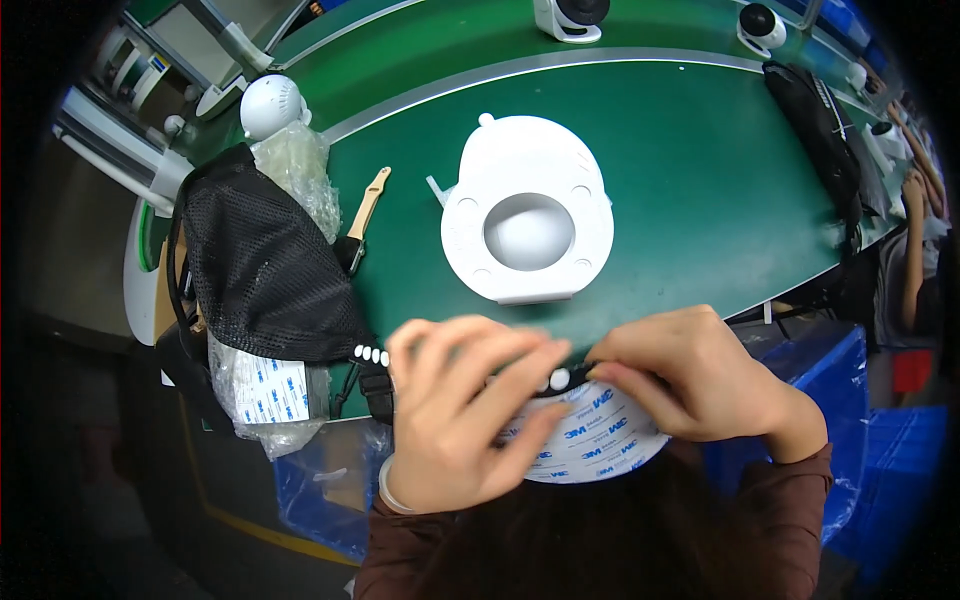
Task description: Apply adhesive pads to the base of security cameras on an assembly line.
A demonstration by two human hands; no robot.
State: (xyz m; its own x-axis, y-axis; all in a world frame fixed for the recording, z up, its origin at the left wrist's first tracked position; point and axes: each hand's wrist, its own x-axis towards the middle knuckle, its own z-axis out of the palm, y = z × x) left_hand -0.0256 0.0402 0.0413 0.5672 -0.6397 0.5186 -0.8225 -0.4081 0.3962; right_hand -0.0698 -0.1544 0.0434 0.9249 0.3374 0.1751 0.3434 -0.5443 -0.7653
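Note:
Near the table's front edge a round white piece, its face covered with blue-printed adhesive backing, lies close in front of me. Along its upper edge runs a black strip with white round dots on it. My right hand pinches the end of this strip between thumb and fingers. My left hand hovers over the other side of the piece, fingers spread and slightly blurred, hiding part of strip and piece. Beyond both hands stands a white toilet-shaped plastic housing with a round opening.
A black mesh bag lies at left beside bubble wrap and a beige-strapped watch. White camera-like devices stand at the back. A black bag lies far right, where another person's arm shows. Blue plastic bags hang below the table.

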